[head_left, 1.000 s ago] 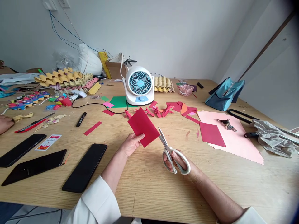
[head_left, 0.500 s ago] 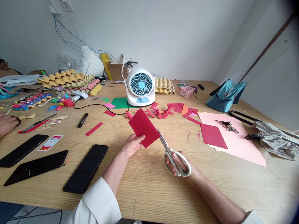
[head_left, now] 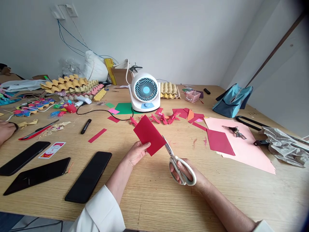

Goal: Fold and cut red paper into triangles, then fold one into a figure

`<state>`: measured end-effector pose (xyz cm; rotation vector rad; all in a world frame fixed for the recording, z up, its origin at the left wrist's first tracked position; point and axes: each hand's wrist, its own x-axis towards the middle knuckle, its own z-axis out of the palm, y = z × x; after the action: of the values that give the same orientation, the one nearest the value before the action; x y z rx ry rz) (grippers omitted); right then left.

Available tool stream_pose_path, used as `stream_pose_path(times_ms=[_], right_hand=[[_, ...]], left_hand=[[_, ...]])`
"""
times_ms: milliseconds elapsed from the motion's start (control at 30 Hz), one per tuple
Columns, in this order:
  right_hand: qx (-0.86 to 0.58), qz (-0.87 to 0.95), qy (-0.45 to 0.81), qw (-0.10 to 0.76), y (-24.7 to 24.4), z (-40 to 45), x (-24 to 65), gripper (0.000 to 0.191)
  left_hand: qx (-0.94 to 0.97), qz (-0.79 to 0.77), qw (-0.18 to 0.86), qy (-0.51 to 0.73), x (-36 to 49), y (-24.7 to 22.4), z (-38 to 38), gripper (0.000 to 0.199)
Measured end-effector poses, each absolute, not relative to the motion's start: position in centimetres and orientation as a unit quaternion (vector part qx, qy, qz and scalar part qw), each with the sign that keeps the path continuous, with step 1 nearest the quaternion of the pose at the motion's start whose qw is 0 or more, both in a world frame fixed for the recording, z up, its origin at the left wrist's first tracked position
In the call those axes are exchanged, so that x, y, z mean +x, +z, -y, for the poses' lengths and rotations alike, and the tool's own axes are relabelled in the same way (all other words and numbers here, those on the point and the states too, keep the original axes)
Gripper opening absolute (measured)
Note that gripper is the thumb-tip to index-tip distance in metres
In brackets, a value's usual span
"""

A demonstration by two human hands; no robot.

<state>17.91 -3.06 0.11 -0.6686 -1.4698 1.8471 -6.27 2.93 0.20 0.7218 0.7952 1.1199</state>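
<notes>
Between thumb and fingers, my left hand (head_left: pixel 138 152) pinches a red sheet of paper (head_left: pixel 149 135) by its lower left edge, holding it tilted above the table. A pair of scissors (head_left: pixel 181 170) with white handles is in my right hand (head_left: pixel 187 172), thumb and fingers through the loops. The blades point up and away, their tips at the right corner of the red paper; whether they bite into it I cannot tell. Behind the paper lies a row of cut and folded red paper pieces (head_left: pixel 163 118).
A white fan (head_left: pixel 146 91) stands at the back. Three black phones (head_left: pixel 88 177) lie left, beside a marker (head_left: pixel 86 126) and a red strip (head_left: pixel 97 135). Pink sheets (head_left: pixel 251 154) with keys (head_left: pixel 235 131) and a blue bag (head_left: pixel 232 101) are right. Another person's hand (head_left: pixel 7 130) rests at far left.
The view has shifted slightly. The scissors have turned a little, with their handle loops closer together. My left hand keeps its hold on the red paper.
</notes>
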Motion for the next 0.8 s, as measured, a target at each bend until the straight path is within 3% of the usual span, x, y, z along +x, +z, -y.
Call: stream_pose_path(times_ms=[800], right_hand=[[-0.283,0.57,0.687,0.351,0.7,2.9,17.4,0.051]], left_hand=[[0.325,-0.385,0.725,0.47,-5.4,-0.2,-2.5,0.04]])
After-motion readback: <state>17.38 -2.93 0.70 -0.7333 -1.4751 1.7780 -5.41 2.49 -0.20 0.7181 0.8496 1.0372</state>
